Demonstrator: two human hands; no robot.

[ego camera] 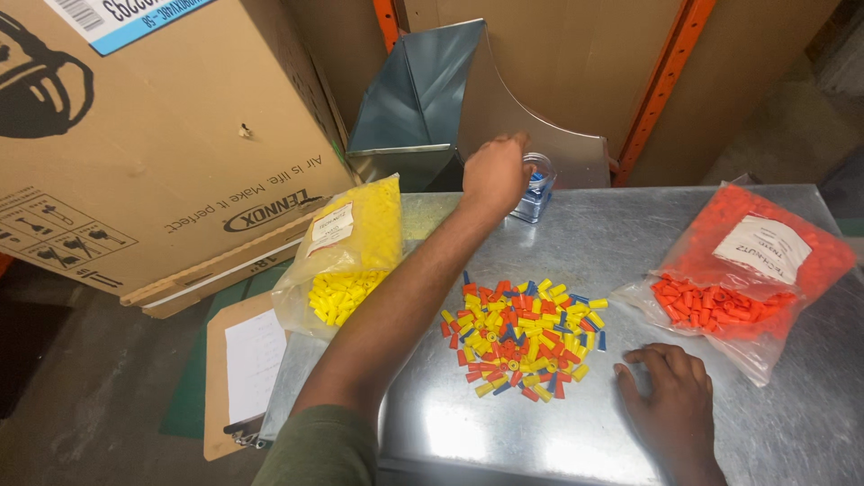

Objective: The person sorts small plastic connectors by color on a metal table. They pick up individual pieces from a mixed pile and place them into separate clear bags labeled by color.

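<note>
My left hand [494,173] reaches far across the metal table [612,243], its fingers over a small clear plastic jar [536,187] with blue pieces inside; whether it grips anything is hidden. My right hand [668,396] rests flat on the table with fingers spread, just right of a loose pile of yellow, orange and blue wire connectors [525,337]. A clear bag of yellow connectors [346,256] lies at the table's left edge. A clear bag of orange connectors [747,270] lies at the right.
A large cardboard box [153,144] stands on the floor to the left. A sheet-metal duct piece [432,99] stands behind the jar. A clipboard with paper [245,369] lies on the floor beside the table. Orange rack posts [666,81] rise behind.
</note>
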